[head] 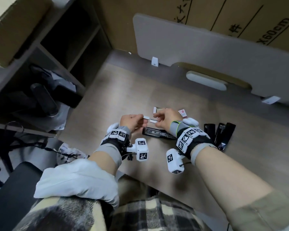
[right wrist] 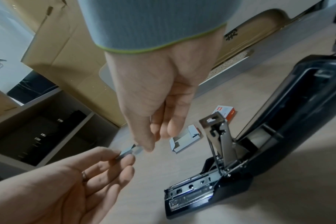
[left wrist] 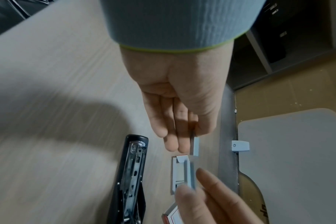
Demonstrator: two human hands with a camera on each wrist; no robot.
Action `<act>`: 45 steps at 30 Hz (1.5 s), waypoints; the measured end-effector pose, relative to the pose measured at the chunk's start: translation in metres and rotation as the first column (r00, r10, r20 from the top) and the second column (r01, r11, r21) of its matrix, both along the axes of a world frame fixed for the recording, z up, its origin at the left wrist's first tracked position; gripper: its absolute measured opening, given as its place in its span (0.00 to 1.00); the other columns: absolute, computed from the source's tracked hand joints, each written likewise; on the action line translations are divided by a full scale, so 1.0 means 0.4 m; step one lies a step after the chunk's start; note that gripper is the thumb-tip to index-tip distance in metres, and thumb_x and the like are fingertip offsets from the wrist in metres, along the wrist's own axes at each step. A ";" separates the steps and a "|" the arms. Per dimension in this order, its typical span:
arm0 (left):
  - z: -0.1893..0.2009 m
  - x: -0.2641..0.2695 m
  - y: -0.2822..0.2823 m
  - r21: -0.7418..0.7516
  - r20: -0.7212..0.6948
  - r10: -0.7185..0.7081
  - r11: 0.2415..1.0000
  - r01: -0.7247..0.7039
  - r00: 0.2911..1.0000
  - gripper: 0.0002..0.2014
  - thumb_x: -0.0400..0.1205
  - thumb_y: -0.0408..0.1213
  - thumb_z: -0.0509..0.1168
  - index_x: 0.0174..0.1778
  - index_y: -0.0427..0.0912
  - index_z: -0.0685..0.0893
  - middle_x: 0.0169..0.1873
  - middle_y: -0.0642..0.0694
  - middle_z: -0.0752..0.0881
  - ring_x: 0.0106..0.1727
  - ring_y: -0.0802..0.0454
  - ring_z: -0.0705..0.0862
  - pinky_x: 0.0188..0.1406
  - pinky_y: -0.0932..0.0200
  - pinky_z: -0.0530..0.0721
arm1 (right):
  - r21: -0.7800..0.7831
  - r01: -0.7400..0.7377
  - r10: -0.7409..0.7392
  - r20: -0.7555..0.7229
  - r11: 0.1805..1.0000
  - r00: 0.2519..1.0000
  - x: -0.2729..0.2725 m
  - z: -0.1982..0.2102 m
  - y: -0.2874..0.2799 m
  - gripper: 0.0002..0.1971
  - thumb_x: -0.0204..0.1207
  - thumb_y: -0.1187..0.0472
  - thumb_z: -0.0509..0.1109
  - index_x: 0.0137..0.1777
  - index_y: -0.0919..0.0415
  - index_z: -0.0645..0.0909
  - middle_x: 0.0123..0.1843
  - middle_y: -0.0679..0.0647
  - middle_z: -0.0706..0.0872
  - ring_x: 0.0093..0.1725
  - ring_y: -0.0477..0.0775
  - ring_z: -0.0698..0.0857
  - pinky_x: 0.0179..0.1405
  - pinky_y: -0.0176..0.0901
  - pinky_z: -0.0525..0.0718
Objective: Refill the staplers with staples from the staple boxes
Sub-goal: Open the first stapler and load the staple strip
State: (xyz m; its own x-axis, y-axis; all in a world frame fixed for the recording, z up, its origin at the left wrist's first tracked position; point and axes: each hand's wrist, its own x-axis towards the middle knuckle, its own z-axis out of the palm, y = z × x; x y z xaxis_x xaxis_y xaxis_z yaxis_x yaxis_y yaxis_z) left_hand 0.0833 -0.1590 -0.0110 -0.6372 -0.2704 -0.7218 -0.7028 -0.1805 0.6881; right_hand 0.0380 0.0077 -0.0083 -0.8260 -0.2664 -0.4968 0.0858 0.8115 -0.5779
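Each grip pinches one end of a staple strip: the left hand (head: 130, 120) holds a strip piece (head: 146, 117) between thumb and fingertips, and the right hand (head: 167, 118) pinches the adjoining piece (head: 153, 121), both above the surface (head: 123, 90). Just below them an open stapler (head: 157, 133) lies with its metal channel exposed. More black staplers (head: 222, 132) lie close together to the right. An opened staple box (right wrist: 184, 140) and a red-and-white staple box (right wrist: 225, 112) sit beyond the hands.
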 end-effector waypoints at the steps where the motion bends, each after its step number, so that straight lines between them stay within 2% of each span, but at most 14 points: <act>1: -0.002 -0.002 -0.010 -0.008 -0.005 0.000 1.000 0.000 1.000 0.05 0.81 0.35 0.67 0.45 0.37 0.85 0.38 0.40 0.93 0.35 0.48 0.90 0.36 0.60 0.85 | 0.018 0.013 -0.013 0.005 1.000 1.000 0.005 0.001 -0.001 0.16 0.67 0.58 0.77 0.54 0.43 0.88 0.40 0.39 0.88 0.44 0.43 0.87 0.52 0.37 0.83; 4: -0.009 -0.006 -0.034 0.012 0.017 -0.033 0.999 0.033 0.999 0.05 0.81 0.35 0.67 0.49 0.37 0.83 0.42 0.38 0.93 0.35 0.47 0.91 0.29 0.62 0.86 | 0.062 0.048 -0.050 0.026 0.997 0.998 0.011 0.007 -0.002 0.14 0.70 0.57 0.75 0.55 0.43 0.89 0.43 0.40 0.88 0.45 0.45 0.85 0.47 0.34 0.79; 10: -0.046 -0.031 -0.079 0.161 0.018 -0.293 0.945 0.286 0.956 0.06 0.83 0.35 0.66 0.53 0.40 0.77 0.47 0.37 0.93 0.43 0.45 0.93 0.38 0.57 0.90 | 0.093 0.151 -0.154 0.032 0.984 0.987 0.033 -0.018 -0.056 0.10 0.80 0.51 0.66 0.53 0.47 0.88 0.51 0.52 0.90 0.54 0.58 0.86 0.45 0.38 0.76; 15: -0.057 -0.055 -0.103 0.182 -0.032 -0.486 0.857 0.483 0.874 0.11 0.85 0.37 0.67 0.63 0.42 0.83 0.42 0.41 0.93 0.39 0.48 0.92 0.45 0.55 0.89 | 0.014 0.292 -0.292 0.035 0.956 0.956 0.051 -0.043 -0.094 0.12 0.77 0.58 0.63 0.54 0.44 0.85 0.45 0.48 0.87 0.47 0.53 0.84 0.47 0.39 0.78; 18: -0.055 -0.071 -0.106 0.173 -0.028 -0.516 0.841 0.513 0.856 0.07 0.85 0.37 0.67 0.57 0.41 0.81 0.35 0.44 0.93 0.35 0.51 0.91 0.40 0.57 0.88 | 0.016 0.280 -0.281 0.047 0.960 0.959 0.049 -0.039 -0.106 0.09 0.77 0.58 0.65 0.52 0.46 0.84 0.42 0.45 0.86 0.46 0.51 0.83 0.48 0.41 0.80; 20: -0.053 -0.078 -0.105 0.162 -0.032 -0.528 0.835 0.525 0.849 0.06 0.84 0.36 0.68 0.54 0.41 0.80 0.33 0.44 0.92 0.33 0.52 0.91 0.36 0.59 0.88 | -0.007 0.293 -0.292 0.059 0.956 0.954 0.047 -0.036 -0.104 0.06 0.74 0.56 0.73 0.50 0.46 0.84 0.38 0.43 0.84 0.42 0.48 0.83 0.47 0.41 0.80; 23: -0.058 -0.091 -0.107 0.149 -0.034 -0.566 0.812 0.564 0.824 0.07 0.83 0.35 0.70 0.54 0.38 0.82 0.35 0.42 0.92 0.33 0.51 0.92 0.35 0.60 0.89 | 0.023 0.281 -0.282 0.024 0.959 0.959 0.045 -0.029 -0.100 0.13 0.65 0.48 0.82 0.47 0.46 0.85 0.37 0.43 0.85 0.39 0.44 0.83 0.44 0.39 0.80; 27: -0.069 -0.080 -0.104 0.192 -0.023 -0.626 0.762 0.618 0.779 0.03 0.83 0.32 0.69 0.49 0.37 0.84 0.36 0.39 0.92 0.35 0.49 0.92 0.36 0.60 0.90 | 0.231 0.132 -0.130 -0.024 0.964 0.991 0.060 -0.028 -0.094 0.07 0.71 0.51 0.77 0.47 0.48 0.88 0.46 0.48 0.91 0.50 0.53 0.87 0.52 0.43 0.84; 31: -0.097 -0.070 -0.127 0.212 -0.034 -0.617 0.764 0.609 0.786 0.04 0.82 0.31 0.70 0.51 0.36 0.85 0.36 0.38 0.91 0.32 0.50 0.91 0.36 0.60 0.90 | 0.211 0.135 -0.123 -0.070 0.968 0.990 0.091 -0.045 -0.118 0.08 0.74 0.50 0.74 0.51 0.48 0.87 0.48 0.46 0.91 0.52 0.51 0.88 0.52 0.41 0.83; 34: -0.096 -0.067 -0.136 0.200 -0.051 -0.626 0.757 0.622 0.778 0.04 0.83 0.29 0.69 0.51 0.35 0.84 0.34 0.39 0.91 0.28 0.52 0.90 0.32 0.61 0.89 | 0.254 0.122 -0.099 -0.101 0.959 0.990 0.084 -0.035 -0.125 0.10 0.77 0.49 0.71 0.57 0.46 0.86 0.53 0.47 0.90 0.57 0.51 0.85 0.47 0.36 0.75; 37: -0.093 -0.069 -0.146 0.176 -0.076 -0.654 0.734 0.656 0.752 0.02 0.83 0.28 0.68 0.50 0.35 0.82 0.35 0.37 0.89 0.27 0.54 0.89 0.28 0.62 0.88 | 0.245 0.080 -0.062 -0.080 0.966 0.995 0.076 -0.036 -0.138 0.13 0.80 0.53 0.68 0.61 0.53 0.86 0.50 0.52 0.84 0.64 0.55 0.80 0.52 0.38 0.70; 40: -0.089 -0.075 -0.150 0.167 -0.073 -0.673 0.719 0.674 0.736 0.01 0.85 0.29 0.66 0.48 0.36 0.81 0.36 0.37 0.89 0.27 0.54 0.89 0.28 0.62 0.88 | 0.240 0.093 -0.074 -0.091 0.966 0.993 0.074 -0.041 -0.145 0.10 0.79 0.55 0.70 0.57 0.55 0.86 0.51 0.53 0.87 0.62 0.55 0.81 0.52 0.39 0.72; 43: -0.085 -0.083 -0.143 0.192 -0.037 -0.659 0.733 0.652 0.752 0.04 0.86 0.33 0.65 0.48 0.37 0.82 0.34 0.40 0.89 0.30 0.53 0.90 0.32 0.59 0.91 | 0.183 0.156 -0.138 -0.105 0.971 0.985 0.070 -0.040 -0.150 0.12 0.70 0.51 0.78 0.53 0.52 0.87 0.49 0.50 0.87 0.54 0.54 0.85 0.53 0.44 0.81; 45: -0.080 -0.087 -0.139 0.217 -0.017 -0.652 0.738 0.639 0.758 0.06 0.87 0.33 0.64 0.46 0.36 0.82 0.34 0.41 0.88 0.30 0.53 0.90 0.33 0.59 0.91 | 0.210 0.171 -0.141 -0.150 0.963 0.979 0.068 -0.044 -0.149 0.12 0.70 0.52 0.78 0.53 0.49 0.86 0.51 0.48 0.87 0.54 0.53 0.84 0.52 0.45 0.81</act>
State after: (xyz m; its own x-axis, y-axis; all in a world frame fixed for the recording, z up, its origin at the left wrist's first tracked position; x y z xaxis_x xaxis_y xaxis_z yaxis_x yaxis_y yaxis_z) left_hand 0.0486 -0.2147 -0.0432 -0.5630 0.3424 -0.7522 -0.7367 0.2045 0.6446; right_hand 0.0652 -0.0518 -0.0259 -0.9107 -0.0253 -0.4122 0.1564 0.9026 -0.4010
